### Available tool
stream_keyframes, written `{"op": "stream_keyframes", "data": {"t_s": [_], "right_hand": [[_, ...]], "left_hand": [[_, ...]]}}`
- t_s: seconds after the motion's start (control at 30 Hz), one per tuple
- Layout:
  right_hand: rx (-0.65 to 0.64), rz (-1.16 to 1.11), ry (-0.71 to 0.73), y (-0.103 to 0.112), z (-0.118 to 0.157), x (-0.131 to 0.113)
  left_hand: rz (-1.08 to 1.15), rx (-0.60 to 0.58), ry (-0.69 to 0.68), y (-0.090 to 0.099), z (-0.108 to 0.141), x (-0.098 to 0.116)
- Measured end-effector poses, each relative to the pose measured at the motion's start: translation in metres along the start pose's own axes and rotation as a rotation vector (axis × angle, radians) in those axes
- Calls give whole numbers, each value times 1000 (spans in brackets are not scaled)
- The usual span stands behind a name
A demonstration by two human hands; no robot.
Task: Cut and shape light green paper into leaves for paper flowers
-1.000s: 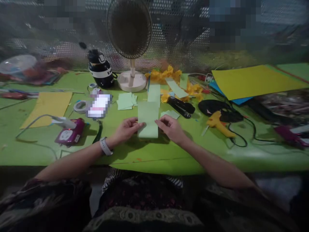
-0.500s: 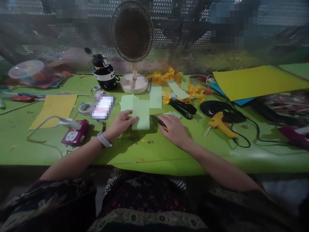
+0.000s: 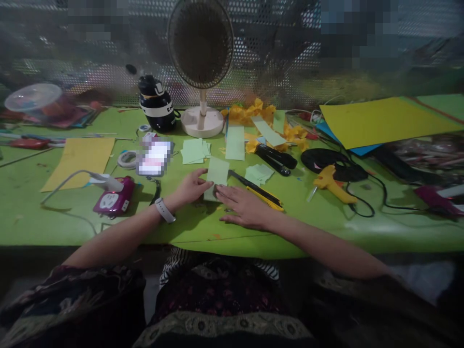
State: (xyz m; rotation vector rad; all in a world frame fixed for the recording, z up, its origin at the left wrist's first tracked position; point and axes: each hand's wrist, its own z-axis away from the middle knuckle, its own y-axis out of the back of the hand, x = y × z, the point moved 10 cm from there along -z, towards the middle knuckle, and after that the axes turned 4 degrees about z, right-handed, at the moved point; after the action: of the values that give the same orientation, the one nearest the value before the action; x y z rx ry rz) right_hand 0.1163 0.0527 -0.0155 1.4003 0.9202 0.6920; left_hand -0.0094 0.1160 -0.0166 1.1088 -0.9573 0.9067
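Observation:
A light green paper piece (image 3: 218,171), which looks folded or creased, lies in front of me. My left hand (image 3: 194,187) pinches its left edge between thumb and fingers. My right hand (image 3: 241,205) rests at its lower right with fingers spread, fingertips touching the paper's edge. Just beyond my right hand a yellow and black cutter (image 3: 264,195) lies on the table. Small green pieces form one pile (image 3: 194,151) behind my left hand and another (image 3: 259,173) behind the cutter. A longer green strip (image 3: 235,143) lies farther back.
A fan (image 3: 202,123) and a black bottle (image 3: 157,108) stand at the back. A black stapler (image 3: 275,159) and yellow glue gun (image 3: 333,186) lie right. Left are a phone (image 3: 155,158), tape roll (image 3: 128,159) and purple power block (image 3: 116,198). Yellow sheets (image 3: 384,121) lie far right.
My right hand has let go of the cutter, now on the table, and moved left to the green paper. The paper now looks shorter, and the small piles show more fully.

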Motion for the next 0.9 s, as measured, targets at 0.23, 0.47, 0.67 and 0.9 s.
{"op": "stream_keyframes", "data": {"t_s": [0.23,0.47,0.67,0.9], "right_hand": [[-29,34,0,-9,1,-1],[-30,33,1,-6,-1,-2],[6,35,17,-3,-1,-4],[39,57,55,0,1,-8]], "left_hand": [[-218,-25,-51,1,0,7],[-788,130,-385,10,17,45],[-1012,-135,-803,-39,79,46],[-1087,-127,-914,-49,105,42]]}}
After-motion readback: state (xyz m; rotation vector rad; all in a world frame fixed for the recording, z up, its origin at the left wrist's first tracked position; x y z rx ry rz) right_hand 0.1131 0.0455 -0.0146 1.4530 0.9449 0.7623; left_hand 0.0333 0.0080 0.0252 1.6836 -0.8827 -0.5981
